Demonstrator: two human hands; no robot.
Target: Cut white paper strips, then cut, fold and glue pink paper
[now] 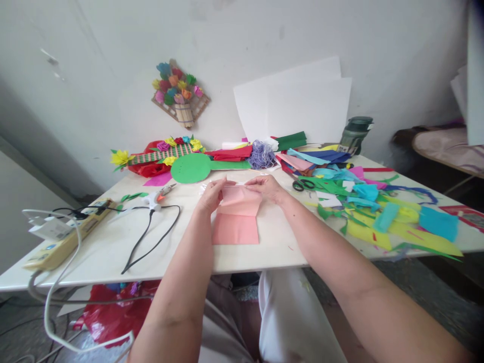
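A pink sheet of paper [236, 222] lies on the white table [113, 247] in front of me, its far part folded over. My left hand [212, 194] pinches the fold's left corner. My right hand [269, 189] pinches the right corner, fingers pressed on the paper's top edge. Both hands are closed on the pink paper.
A glue gun [157, 197] with black cord and a yellow power strip [64, 239] lie to the left. Black scissors [303, 184] and several coloured paper scraps [378, 212] cover the right side. A green paper disc [191, 168], purple yarn [260, 154] and paper flowers [162, 151] sit behind.
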